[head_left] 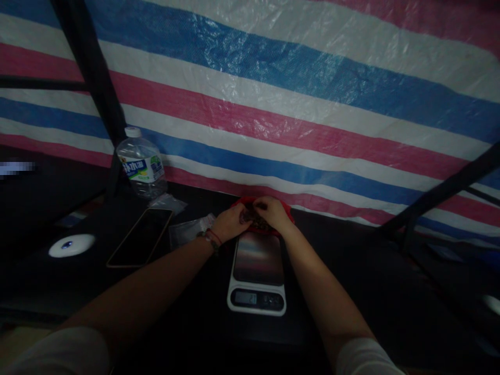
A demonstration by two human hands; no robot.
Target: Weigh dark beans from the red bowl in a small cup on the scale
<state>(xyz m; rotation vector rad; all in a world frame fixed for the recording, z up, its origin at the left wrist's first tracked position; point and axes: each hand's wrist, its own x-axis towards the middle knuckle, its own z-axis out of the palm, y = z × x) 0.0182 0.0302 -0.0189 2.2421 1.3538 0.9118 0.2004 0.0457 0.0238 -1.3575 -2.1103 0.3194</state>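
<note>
At frame centre, a red bag (282,207) of small dark pieces is worked beyond a kitchen scale (258,273); the left hand (228,223) and right hand (272,212) are together, grip unclear. Pieces are best drawn few at a time, the readout watched.

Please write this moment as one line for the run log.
left hand: in red container | right hand: same | scale: bare, in front | phone: left

tarp (273,104): woven plastic, crinkled, glossy | scale (257,273): white plastic body, smooth reflective top | bottle (141,165) left of scale: clear plastic, paper label | phone (141,237) left of scale: glossy glass | table (351,291): dark, matt
</note>
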